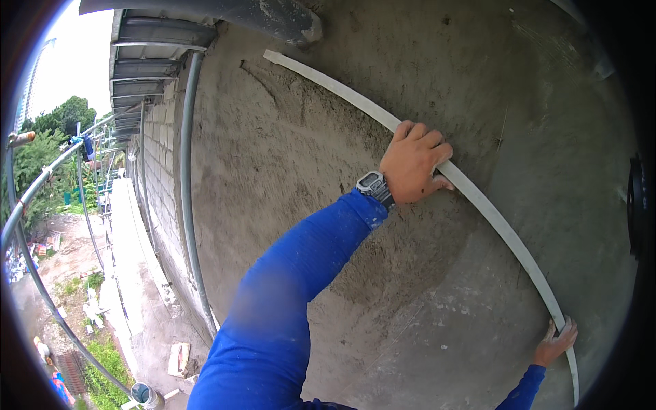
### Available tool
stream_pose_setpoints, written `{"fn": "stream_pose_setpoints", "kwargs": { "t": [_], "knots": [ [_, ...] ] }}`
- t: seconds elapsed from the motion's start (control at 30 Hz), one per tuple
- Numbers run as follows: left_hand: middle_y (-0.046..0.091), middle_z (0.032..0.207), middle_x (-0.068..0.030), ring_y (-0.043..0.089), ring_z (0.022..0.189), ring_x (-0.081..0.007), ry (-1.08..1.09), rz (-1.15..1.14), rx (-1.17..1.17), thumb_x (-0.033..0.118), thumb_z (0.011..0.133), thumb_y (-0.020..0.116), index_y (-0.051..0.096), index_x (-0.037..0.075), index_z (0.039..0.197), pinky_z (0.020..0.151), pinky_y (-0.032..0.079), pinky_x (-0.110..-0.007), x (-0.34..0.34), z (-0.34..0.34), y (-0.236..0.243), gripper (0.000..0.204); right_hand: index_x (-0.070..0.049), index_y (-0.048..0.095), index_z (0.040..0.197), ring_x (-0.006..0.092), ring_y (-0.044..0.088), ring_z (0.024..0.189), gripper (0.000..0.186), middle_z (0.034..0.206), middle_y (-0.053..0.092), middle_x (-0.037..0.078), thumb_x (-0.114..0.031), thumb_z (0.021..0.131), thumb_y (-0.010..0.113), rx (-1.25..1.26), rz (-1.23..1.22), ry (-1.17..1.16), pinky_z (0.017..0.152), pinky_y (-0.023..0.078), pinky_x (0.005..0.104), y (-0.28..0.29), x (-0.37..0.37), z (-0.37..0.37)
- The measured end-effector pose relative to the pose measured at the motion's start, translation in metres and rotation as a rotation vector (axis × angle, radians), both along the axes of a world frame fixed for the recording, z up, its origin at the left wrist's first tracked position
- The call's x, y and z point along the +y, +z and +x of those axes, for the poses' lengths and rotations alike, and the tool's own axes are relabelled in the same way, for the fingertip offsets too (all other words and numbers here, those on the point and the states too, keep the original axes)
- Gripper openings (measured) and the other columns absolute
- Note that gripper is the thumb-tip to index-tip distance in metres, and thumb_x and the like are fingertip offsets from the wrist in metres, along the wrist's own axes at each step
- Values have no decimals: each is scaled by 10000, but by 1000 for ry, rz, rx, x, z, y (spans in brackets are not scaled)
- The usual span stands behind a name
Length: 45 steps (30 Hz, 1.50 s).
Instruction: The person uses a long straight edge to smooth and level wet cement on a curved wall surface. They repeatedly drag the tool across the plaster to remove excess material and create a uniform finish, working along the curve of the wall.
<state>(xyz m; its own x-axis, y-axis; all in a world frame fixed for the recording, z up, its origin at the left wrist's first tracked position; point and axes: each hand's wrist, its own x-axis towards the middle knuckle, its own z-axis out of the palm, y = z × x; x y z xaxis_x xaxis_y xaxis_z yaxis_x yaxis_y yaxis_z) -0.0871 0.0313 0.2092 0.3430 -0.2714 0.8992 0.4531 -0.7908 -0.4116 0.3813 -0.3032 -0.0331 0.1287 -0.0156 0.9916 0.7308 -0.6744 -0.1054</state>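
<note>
A long pale straightedge [512,242], bowed in the fisheye picture, lies against the rough grey plastered wall [260,171], running from the upper middle down to the lower right. My left hand [415,160], with a watch at its wrist below a blue sleeve, grips the bar near its middle, fingers curled over it. Lower at the right, my right hand [555,339] holds the same bar near its lower end. The plaster around the bar is streaked and uneven, with a smoother patch toward the right.
Along the left stand a grey vertical pipe [191,137], bare blockwork [160,143] and metal scaffold tubes [34,188]. Below are a pale ledge [130,239], a bucket [143,395] and ground with debris and grass. A dark curved pipe [253,15] crosses the top.
</note>
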Motion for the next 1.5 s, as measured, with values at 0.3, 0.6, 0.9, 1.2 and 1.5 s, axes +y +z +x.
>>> {"fn": "stream_pose_setpoints", "kwargs": {
  "t": [0.3,0.6,0.9,1.2,1.5],
  "knots": [
    [594,1067,-69,514,1059,-298,100,98,-75,489,727,829,667,139,1091,1063,332,-504,51,-26,27,530,2,589,1229,405,524,1132,471,1206,578,180,-355,930,657,-128,0,-7,963,398,495,59,31,-50],
    [499,1362,-156,433,1330,-403,228,-73,-255,436,792,811,574,149,1320,1196,247,-581,102,-140,18,646,3,628,1141,366,555,1066,539,1107,602,155,-481,903,647,-224,-64,25,866,445,465,109,121,-154],
    [418,1482,-222,414,1368,-437,410,-703,-350,341,828,775,509,104,1418,1155,320,-554,169,-333,-285,689,-34,636,1141,314,587,1058,477,1153,625,92,-462,932,633,-248,-43,9,841,471,453,164,227,-293],
    [648,1308,-204,526,1325,-385,904,-2334,12,558,932,525,684,65,1263,1091,425,-420,-26,-451,-874,615,-43,618,1191,290,604,1054,474,1137,632,71,-457,959,612,-328,-75,1,843,507,450,207,322,-415],
    [608,1373,-180,568,1272,-383,343,-2372,423,591,935,495,624,102,1347,1059,461,-445,-20,-378,-900,652,-71,609,1189,260,608,1053,417,1116,628,47,-413,954,647,-323,-92,67,865,523,448,238,409,-551]
  ]
}}
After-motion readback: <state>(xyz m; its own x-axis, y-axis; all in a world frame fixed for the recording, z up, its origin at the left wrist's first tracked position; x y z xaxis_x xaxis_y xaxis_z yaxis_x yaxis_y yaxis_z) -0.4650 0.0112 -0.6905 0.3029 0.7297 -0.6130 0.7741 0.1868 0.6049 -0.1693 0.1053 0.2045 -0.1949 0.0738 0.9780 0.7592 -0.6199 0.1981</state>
